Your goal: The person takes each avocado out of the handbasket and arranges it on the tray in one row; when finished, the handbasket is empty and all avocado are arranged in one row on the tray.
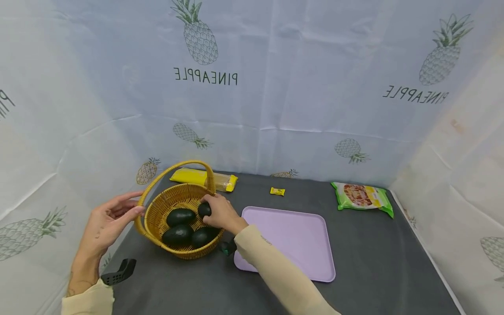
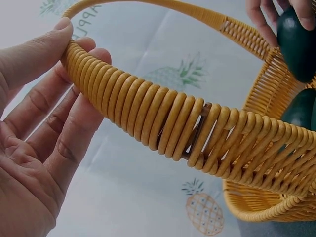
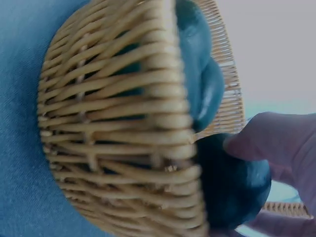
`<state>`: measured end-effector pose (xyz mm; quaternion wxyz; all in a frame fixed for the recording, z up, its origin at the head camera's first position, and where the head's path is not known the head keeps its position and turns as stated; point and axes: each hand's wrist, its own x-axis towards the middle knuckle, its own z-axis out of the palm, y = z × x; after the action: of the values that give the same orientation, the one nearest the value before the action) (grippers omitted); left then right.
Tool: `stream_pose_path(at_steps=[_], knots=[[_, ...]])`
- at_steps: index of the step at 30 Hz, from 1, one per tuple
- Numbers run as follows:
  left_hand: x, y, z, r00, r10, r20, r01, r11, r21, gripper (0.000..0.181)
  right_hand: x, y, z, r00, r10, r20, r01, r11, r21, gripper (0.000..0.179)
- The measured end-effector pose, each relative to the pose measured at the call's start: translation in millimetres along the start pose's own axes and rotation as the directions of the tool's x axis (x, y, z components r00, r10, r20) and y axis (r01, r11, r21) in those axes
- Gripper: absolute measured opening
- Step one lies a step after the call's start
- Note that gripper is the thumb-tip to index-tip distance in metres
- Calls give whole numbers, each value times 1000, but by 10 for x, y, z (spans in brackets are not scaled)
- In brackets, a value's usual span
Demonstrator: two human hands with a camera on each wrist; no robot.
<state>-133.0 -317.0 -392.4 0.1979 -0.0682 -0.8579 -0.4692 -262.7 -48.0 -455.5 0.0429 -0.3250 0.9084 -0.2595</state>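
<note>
A yellow wicker basket (image 1: pixel 157 214) with an arched handle (image 2: pixel 128 103) stands on the left of the dark table. Thumb and fingers of my left hand (image 1: pixel 106 223) pinch the handle's left side. Over the basket's right rim, my right hand (image 1: pixel 224 212) grips a dark green avocado (image 3: pixel 232 180). Several other avocados lie on the basket floor, among them one nearest the front (image 1: pixel 178 236). In the right wrist view the rim hides part of the gripped avocado.
A lilac tray (image 1: pixel 291 236) lies right of the basket, partly under my right forearm. Behind the basket is a yellow packet (image 1: pixel 193 176). A small yellow wrapper (image 1: pixel 277 191) sits farther back, and a green food bag (image 1: pixel 362 197) lies at the right.
</note>
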Motion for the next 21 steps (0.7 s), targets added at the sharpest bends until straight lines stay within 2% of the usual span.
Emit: stream_pose_path(at_steps=[5, 11, 16, 21], knots=[[-12, -2, 2, 1000, -2, 1, 2, 1000, 7, 44, 2, 15, 21, 999, -13, -31, 12, 999, -41, 42], [-5, -14, -1, 1000, -6, -3, 6, 1000, 15, 44, 41, 27, 69, 1000, 1, 3, -1, 996, -85, 43], [8, -20, -10, 1000, 1, -1, -1, 1000, -17, 42, 103, 22, 85, 998, -54, -10, 52, 986, -159, 45], [17, -20, -28, 1000, 6, 0, -6, 999, -34, 41, 168, -7, 46, 990, -130, 55, 139, 958, -250, 47]])
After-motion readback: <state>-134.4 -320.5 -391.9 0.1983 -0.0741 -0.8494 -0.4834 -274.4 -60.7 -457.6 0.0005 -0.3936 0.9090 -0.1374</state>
